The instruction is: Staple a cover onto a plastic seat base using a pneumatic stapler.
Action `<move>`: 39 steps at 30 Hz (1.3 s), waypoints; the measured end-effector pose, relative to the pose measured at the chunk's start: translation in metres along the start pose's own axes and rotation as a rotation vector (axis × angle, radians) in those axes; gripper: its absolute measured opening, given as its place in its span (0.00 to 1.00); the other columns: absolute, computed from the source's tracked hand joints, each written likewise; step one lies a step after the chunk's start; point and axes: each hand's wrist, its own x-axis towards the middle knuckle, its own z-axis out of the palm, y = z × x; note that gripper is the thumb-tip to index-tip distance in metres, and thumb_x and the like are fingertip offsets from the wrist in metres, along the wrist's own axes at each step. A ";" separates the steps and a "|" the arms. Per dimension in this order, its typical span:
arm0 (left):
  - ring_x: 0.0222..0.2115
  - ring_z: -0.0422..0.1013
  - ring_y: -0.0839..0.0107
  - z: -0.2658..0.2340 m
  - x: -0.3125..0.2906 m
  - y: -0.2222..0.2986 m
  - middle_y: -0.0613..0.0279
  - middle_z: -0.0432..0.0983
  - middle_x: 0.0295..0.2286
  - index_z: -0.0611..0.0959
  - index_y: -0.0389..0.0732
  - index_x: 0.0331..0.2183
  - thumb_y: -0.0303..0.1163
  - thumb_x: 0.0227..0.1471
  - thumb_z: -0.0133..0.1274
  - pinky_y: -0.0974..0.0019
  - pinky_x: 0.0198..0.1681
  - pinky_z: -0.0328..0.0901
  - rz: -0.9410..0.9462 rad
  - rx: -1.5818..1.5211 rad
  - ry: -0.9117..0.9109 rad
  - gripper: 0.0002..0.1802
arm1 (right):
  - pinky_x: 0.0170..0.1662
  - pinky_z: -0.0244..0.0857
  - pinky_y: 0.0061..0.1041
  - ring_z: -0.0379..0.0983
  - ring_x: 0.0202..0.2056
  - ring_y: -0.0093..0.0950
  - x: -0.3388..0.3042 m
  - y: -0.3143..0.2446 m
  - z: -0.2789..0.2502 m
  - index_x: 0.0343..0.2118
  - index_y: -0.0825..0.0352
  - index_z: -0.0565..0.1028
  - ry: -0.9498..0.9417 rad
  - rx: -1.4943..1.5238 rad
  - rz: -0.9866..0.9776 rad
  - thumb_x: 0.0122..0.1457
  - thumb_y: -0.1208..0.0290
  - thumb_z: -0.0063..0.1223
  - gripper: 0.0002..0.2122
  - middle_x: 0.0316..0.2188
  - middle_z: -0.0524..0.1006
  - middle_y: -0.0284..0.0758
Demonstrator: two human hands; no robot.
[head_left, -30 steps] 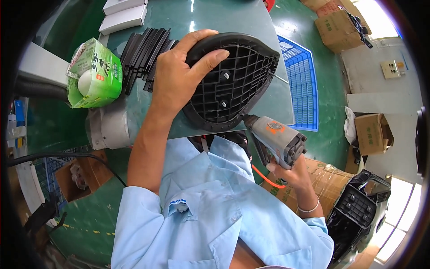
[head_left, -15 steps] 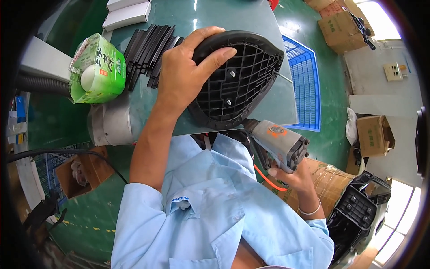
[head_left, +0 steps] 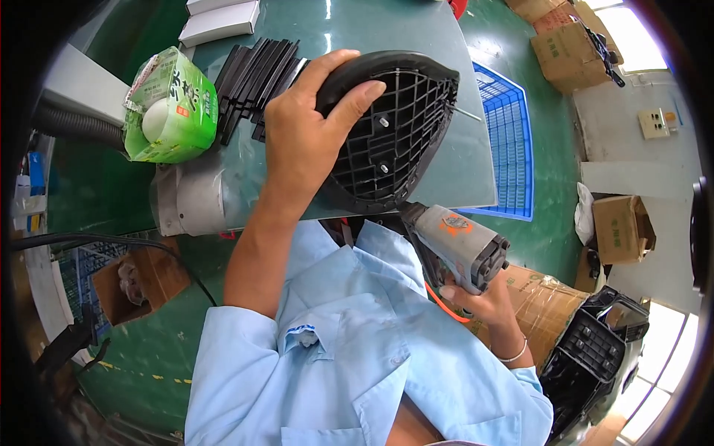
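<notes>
My left hand (head_left: pixel 316 111) grips the rim of a black seat pad (head_left: pixel 394 141), thumb on its ribbed underside and fingers over the outer edge. The pad is tilted up on the table, with its lattice of ribs facing me. Two short metal studs stand out from the ribs, and a thin rod juts from the right side. In my right hand (head_left: pixel 480 301) is a grey pneumatic staple gun (head_left: pixel 457 230) with an orange hose. Its nose touches or nearly touches the pad's lower rim; which of the two I cannot tell.
Black strips (head_left: pixel 256 78) lie on the green table (head_left: pixel 446 163), near a green carton (head_left: pixel 178 111) holding a white round thing. White boxes (head_left: pixel 219 22) sit farther back. Beyond the table's right edge stands a blue crate (head_left: pixel 513 141). Cardboard (head_left: pixel 547 301) and black plastic parts (head_left: pixel 595 338) are at lower right.
The seat pad has turned slightly in my left hand and shifted a little left. The staple gun has moved slightly left and down, its nose still at the lower rim.
</notes>
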 end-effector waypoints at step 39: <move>0.33 0.66 0.75 -0.016 -0.073 0.021 0.58 0.68 0.38 0.69 0.31 0.45 0.32 0.52 0.51 0.73 0.37 0.63 -0.140 -0.041 0.393 0.20 | 0.29 0.59 0.20 0.63 0.25 0.19 -0.005 0.001 0.033 0.25 0.69 0.70 -0.031 0.093 0.073 0.43 0.75 0.59 0.09 0.21 0.69 0.28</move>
